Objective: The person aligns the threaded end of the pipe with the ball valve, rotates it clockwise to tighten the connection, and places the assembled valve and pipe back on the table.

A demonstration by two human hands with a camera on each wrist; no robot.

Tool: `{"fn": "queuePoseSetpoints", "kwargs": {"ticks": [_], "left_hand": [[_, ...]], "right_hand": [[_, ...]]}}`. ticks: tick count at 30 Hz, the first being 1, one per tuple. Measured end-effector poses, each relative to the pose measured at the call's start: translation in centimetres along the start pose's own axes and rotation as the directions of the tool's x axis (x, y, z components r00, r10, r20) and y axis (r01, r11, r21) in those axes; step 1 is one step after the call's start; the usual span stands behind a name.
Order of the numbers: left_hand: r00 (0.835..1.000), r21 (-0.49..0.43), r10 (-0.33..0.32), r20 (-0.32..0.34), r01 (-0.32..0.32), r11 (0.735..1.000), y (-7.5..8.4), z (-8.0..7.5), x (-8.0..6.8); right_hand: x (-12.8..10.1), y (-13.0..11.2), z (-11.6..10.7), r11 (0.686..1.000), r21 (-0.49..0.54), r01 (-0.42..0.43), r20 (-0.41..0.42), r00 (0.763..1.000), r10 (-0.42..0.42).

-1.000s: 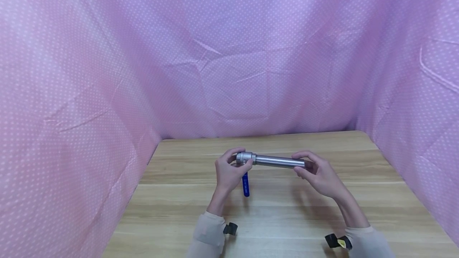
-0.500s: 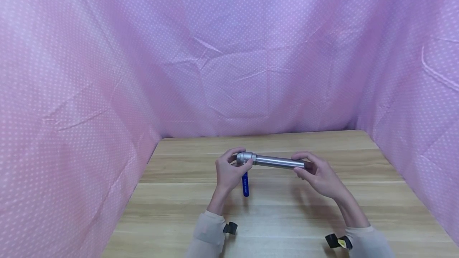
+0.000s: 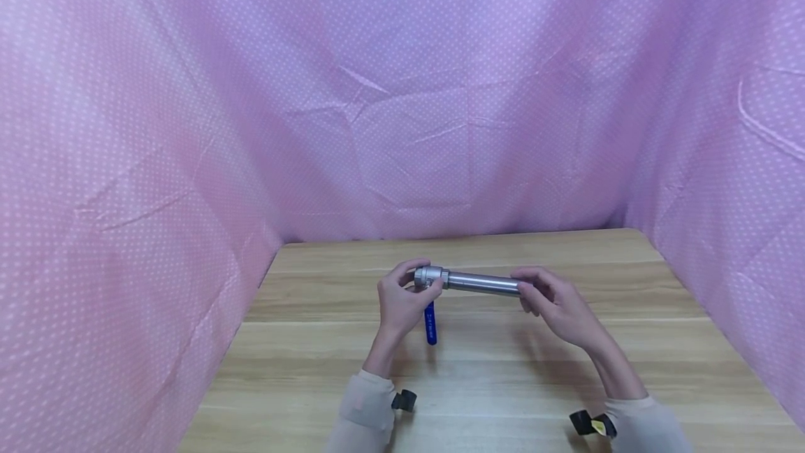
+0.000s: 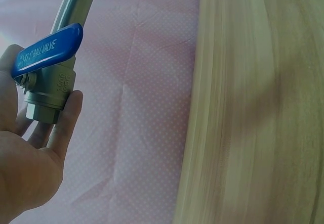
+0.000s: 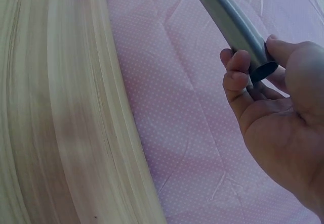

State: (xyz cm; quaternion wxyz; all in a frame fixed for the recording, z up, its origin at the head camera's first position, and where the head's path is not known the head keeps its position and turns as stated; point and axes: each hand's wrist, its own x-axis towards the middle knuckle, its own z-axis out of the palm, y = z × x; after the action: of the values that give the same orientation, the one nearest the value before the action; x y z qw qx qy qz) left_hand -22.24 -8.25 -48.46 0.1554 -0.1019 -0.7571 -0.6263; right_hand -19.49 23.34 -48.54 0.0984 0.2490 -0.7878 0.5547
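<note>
You hold a valve-and-pipe assembly above the wooden table.

Your left hand grips the steel ball valve at the left end, its blue handle hanging down toward you. Your right hand curls its fingers round the right end of the metal pipe, which runs level between both hands. Pink dotted cloth walls the far side.

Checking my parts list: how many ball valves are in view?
1. The ball valve, with its blue handle, is gripped by the left hand at the left end of the metal pipe. None other shows.
</note>
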Motion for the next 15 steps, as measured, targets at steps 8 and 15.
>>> {"fn": "queuePoseSetpoints", "kwargs": {"ticks": [8, 15], "left_hand": [[1.0, -0.001, -0.004, 0.001, 0.004, 1.0, -0.09, 0.03, 0.05], [1.0, -0.012, -0.006, 0.001, 0.006, 1.0, -0.18, 0.04, 0.12]], "right_hand": [[-0.2, -0.34, 0.04, 0.998, 0.016, -0.065, 0.001, 0.998, 0.065], [-0.11, -0.64, 0.04, 0.998, -0.016, -0.067, -0.026, 0.997, 0.066]]}}
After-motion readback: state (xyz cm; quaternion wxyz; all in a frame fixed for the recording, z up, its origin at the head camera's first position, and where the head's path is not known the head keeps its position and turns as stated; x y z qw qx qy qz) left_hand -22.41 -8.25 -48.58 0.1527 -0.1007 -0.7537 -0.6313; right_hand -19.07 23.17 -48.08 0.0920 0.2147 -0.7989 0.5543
